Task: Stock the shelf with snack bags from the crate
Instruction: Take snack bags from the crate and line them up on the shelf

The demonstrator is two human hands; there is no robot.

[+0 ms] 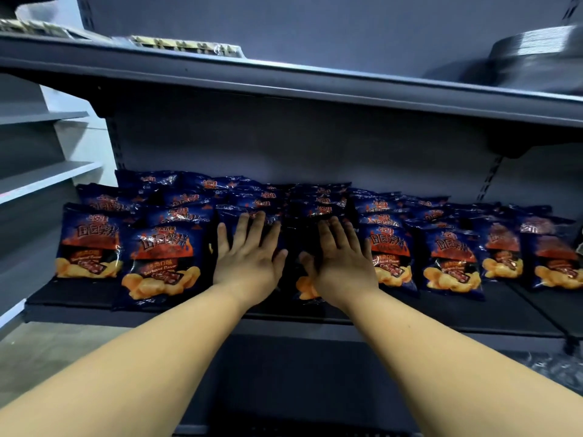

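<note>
Snack bags (pixel 164 263) stand in rows on the shelf (pixel 473 316), long axis upright and leaning back, printed fronts toward the camera. Both arms reach straight forward. The left hand (pixel 249 257) and right hand (pixel 342 263) lie side by side, palms down, fingers straight and spread, pressing flat on the middle bags, with more bags to either side and behind.

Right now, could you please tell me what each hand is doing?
Left hand: open, fingers straight, pressing flat on the snack bags.
Right hand: open, fingers straight, pressing flat on the bags beside it.
</note>
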